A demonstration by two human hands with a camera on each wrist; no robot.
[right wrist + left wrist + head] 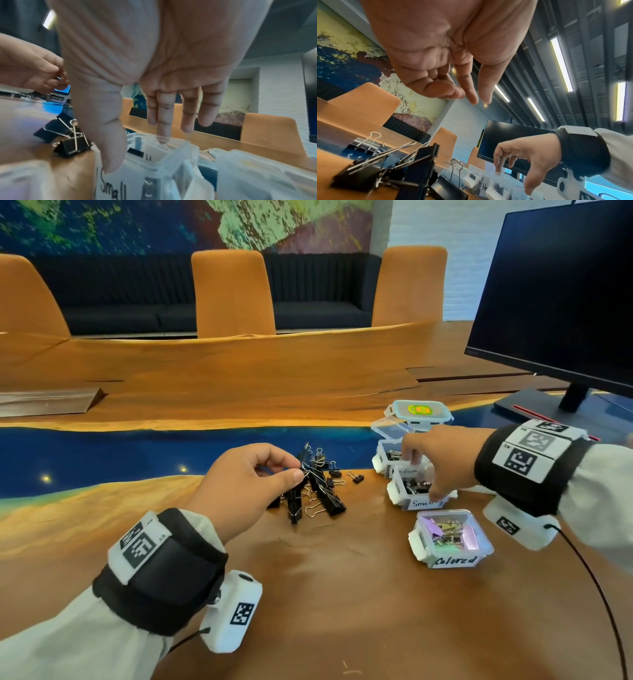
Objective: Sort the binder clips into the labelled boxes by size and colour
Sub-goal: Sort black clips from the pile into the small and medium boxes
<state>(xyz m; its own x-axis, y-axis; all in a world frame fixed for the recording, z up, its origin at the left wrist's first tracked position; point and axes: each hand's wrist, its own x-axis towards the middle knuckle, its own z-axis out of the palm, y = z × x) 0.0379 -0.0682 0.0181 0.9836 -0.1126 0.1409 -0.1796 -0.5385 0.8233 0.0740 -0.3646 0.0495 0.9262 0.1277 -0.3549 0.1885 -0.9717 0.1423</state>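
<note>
Three clear plastic boxes already hold clips: the Colored box [479, 553] at about four o'clock on the table, the Small box [400, 498] and the Medium box [380, 460] beyond it. A heap of black binder clips [317, 487], glossy with wire loops, waits at centre. The left hand [250, 491] pinches a wire handle, I think; the right hand [442, 460] hangs spread-fingered over the boxes, holding nothing.

Both arms: off-white sleeves, wide black wrist straps. Left strap [164, 570] has white plate w/ black square-code markers on top; white cam housing [233, 611] below, one marker, screw at side, thin black cable. Right strap [527, 470] has three marker plates; white housing [520, 525] w/ marker, black cable [596, 587] trailing over table.
</note>
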